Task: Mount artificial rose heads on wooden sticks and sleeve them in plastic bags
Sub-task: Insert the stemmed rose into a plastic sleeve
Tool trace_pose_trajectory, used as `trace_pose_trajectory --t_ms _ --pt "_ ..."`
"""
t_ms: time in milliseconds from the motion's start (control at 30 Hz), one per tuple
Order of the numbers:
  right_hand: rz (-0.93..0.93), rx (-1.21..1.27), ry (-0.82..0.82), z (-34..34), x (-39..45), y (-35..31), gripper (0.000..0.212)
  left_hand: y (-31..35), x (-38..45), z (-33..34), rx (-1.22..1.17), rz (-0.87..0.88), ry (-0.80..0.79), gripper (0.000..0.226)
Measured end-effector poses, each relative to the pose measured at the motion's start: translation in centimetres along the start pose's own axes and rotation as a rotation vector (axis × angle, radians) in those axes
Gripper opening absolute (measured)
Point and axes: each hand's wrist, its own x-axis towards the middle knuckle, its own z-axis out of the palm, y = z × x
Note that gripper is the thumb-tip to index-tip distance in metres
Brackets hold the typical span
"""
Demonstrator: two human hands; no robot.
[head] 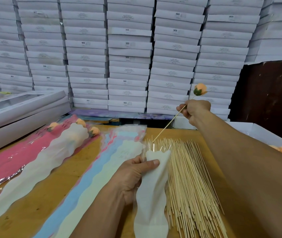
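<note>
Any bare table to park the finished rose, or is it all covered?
One bare strip of table, between the pink sleeves and the blue sleeves. Crowded: loose sticks fill the right side, boxes sit far left, hands over the centre.

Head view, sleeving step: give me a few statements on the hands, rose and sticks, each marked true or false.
1. The right hand holds a stick topped with an orange rose head. True.
2. The left hand is empty. False: it grips a white plastic sleeve.
3. The rose is already inside the sleeve. False: only the stick's lower tip is near its opening.
4. Loose wooden sticks lie on the table. True.
5. Finished roses lie at far left. True.
</note>
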Motion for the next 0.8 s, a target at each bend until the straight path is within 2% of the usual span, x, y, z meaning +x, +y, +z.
trace_pose_trajectory --t_ms 167,367,633,800 --pt "0.013 -0.043 -0.098 0.2 -0.5 0.3 0.008 0.0 0.0 0.0 0.015 -0.003 -0.002 0.059" --pt "0.031 -0.131 -0.215 0.8 -1.6 1.6 0.01 0.0 -0.1 0.0 0.022 -0.017 -0.005 0.053" --pt "0.034 -0.127 -0.21 0.2 -1.6 2.0 0.007 -0.2 0.1 -0.1 0.01 -0.014 -0.021 0.051" --pt "0.073 -0.154 -0.319 0.8 -2.8 2.5 0.009 -0.2 0.2 -0.1 0.02 -0.018 0.004 0.043"
